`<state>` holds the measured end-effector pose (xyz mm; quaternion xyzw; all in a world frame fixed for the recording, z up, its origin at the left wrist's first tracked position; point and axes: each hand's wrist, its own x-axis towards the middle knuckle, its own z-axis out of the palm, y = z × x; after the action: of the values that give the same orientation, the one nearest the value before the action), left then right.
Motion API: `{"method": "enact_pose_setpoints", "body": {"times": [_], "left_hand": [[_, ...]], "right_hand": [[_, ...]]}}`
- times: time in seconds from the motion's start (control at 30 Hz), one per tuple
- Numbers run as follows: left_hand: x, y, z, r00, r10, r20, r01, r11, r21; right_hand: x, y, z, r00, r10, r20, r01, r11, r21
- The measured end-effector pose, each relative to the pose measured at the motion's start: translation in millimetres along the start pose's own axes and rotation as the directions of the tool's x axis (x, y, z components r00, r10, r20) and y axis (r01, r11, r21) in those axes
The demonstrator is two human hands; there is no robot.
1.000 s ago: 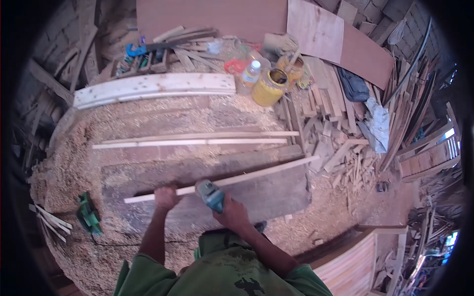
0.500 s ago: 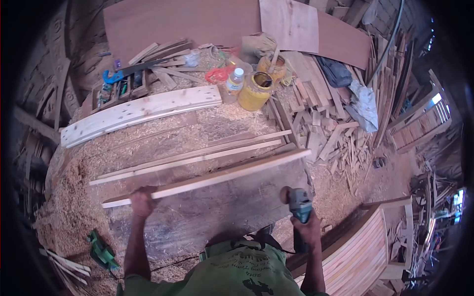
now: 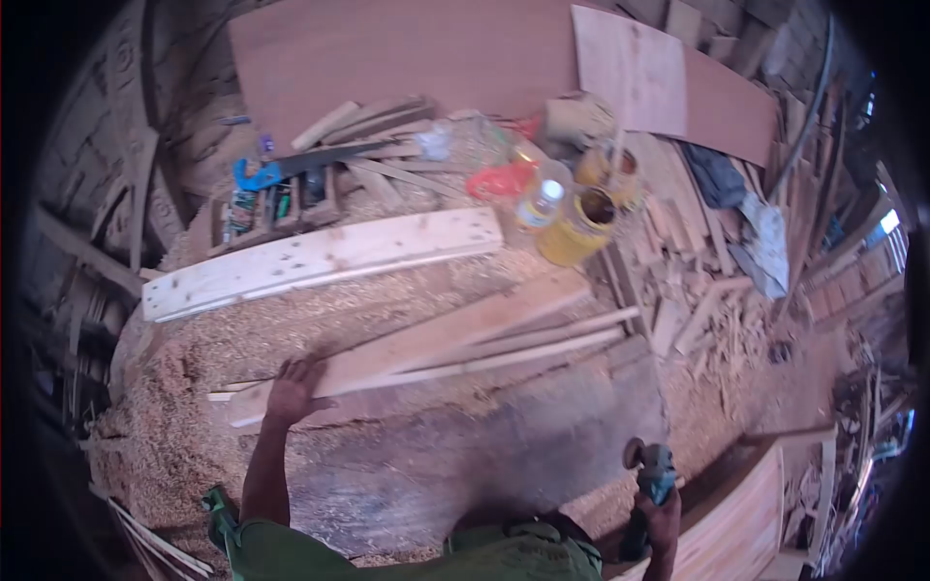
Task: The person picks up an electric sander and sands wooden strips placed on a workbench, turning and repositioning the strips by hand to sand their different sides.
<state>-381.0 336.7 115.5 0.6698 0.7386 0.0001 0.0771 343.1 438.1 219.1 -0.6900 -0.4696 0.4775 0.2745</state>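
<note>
My left hand (image 3: 294, 389) lies on the near-left end of a wooden plank (image 3: 436, 339), fingers stretched out over its wide face. The plank rests at a slant across thin wooden strips (image 3: 581, 343) on the shavings-covered work surface (image 3: 455, 465). At the lower right, my right hand (image 3: 661, 518) is wrapped round the body of an angle grinder (image 3: 655, 470). The grinder's disc points up and away, apart from the plank. Just left of my left forearm sits a green tool (image 3: 221, 518), partly hidden by my sleeve.
Behind the plank lies a thick board (image 3: 329, 261) with knots. Beyond it are a blue-handled saw (image 3: 260, 174), a tool box (image 3: 276, 221), a plastic bottle (image 3: 539, 205) and a yellow container (image 3: 578, 230). Wood offcuts (image 3: 712, 324) are heaped at the right; a slatted wooden piece (image 3: 722, 528) stands lower right.
The plank has moved away from me onto the strips and now shows its wide face. My left hand has gone from gripping its edge to lying on it. The grinder has lowered slightly rightward.
</note>
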Motion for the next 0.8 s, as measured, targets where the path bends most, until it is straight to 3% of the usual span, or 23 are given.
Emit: {"method": "enact_pose_setpoints", "body": {"times": [0.1,0.17,0.23,0.33,0.47,0.53,0.67,0.77,0.8], "left_hand": [[39.8,-27.1,-29.0,0.978,-0.082,-0.189,0.105,0.988,0.111],[82.5,-65.9,-51.0,0.897,-0.093,-0.431,0.238,0.925,0.295],[122.3,-96.1,-81.1,0.845,-0.393,-0.363,0.484,0.851,0.206],[148.4,-127.0,-112.1,0.877,-0.457,-0.149,0.48,0.817,0.321],[153.9,-138.0,-102.0,0.905,-0.365,-0.217,0.419,0.853,0.313],[145.4,-102.0,-123.3,0.903,-0.419,-0.098,0.425,0.833,0.354],[110.0,-88.1,-86.9,0.899,-0.428,-0.089,0.434,0.899,0.064],[53.0,-49.5,-60.7,0.894,-0.276,-0.353,0.328,0.94,0.096],[34.2,-35.7,-62.0,0.907,-0.345,-0.241,0.352,0.936,-0.014]], "right_hand": [[9.0,-2.6,16.5,0.998,0.047,0.04,-0.048,0.999,0.025],[18.1,10.5,21.5,0.997,0.061,0.048,-0.061,0.998,-0.013],[20.3,12.5,31.9,0.998,0.025,0.059,-0.024,0.999,-0.024],[14.4,12.1,44.6,0.999,0.01,0.048,-0.008,0.999,-0.049],[-0.8,0.1,48.9,0.998,0.042,0.045,-0.038,0.996,-0.074],[-11.6,-3.9,45.6,0.998,0.061,0.008,-0.06,0.995,-0.079],[-29.5,7.2,25.4,0.997,0.025,-0.069,-0.03,0.997,-0.071],[-32.7,49.2,5.2,0.983,0.032,-0.182,-0.049,0.995,-0.091],[-32.2,58.5,-2.0,0.979,0.056,-0.197,-0.074,0.994,-0.086]]}}
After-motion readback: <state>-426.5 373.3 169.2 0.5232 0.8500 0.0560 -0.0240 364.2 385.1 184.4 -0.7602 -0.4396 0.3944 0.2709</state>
